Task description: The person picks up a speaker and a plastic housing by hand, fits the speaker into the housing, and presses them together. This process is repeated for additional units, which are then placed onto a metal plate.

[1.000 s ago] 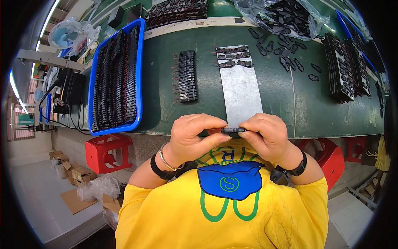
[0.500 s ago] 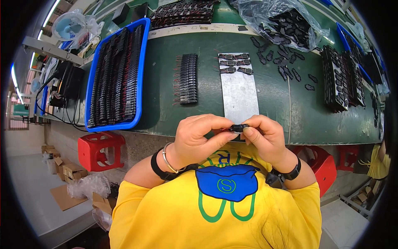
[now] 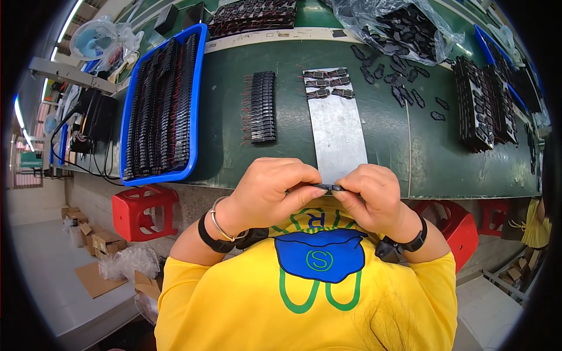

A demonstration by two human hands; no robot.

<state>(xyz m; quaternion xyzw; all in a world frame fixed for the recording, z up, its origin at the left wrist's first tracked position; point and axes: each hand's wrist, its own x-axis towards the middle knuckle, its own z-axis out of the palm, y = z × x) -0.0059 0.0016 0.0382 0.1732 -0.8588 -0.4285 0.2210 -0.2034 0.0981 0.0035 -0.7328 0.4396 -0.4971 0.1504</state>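
Note:
My left hand [image 3: 274,184] and my right hand [image 3: 371,192] meet at the near table edge. Between them they pinch a small, slim black plastic part [image 3: 326,187], each hand gripping one end with thumb and fingers. Just beyond lies a flat grey metal plate [image 3: 339,134]; several black parts with red wires [image 3: 329,83] rest at its far end in two columns. Left of the plate, a stacked row of similar black parts [image 3: 260,108] has red wires sticking out on its left side. Fingers hide much of the held part.
A blue tray [image 3: 200,88] packed with black parts stands at left. Loose black pieces [image 3: 404,93] spill from a clear plastic bag [image 3: 363,23] at the far right. Loaded plates are stacked [image 3: 473,105] at right. Red stools [image 3: 145,213] stand below the table.
The held black part has tilted and now shows a thinner side. Both hands have shifted slightly, the left one a little leftward. The red wire seen at the left fingers is now hidden.

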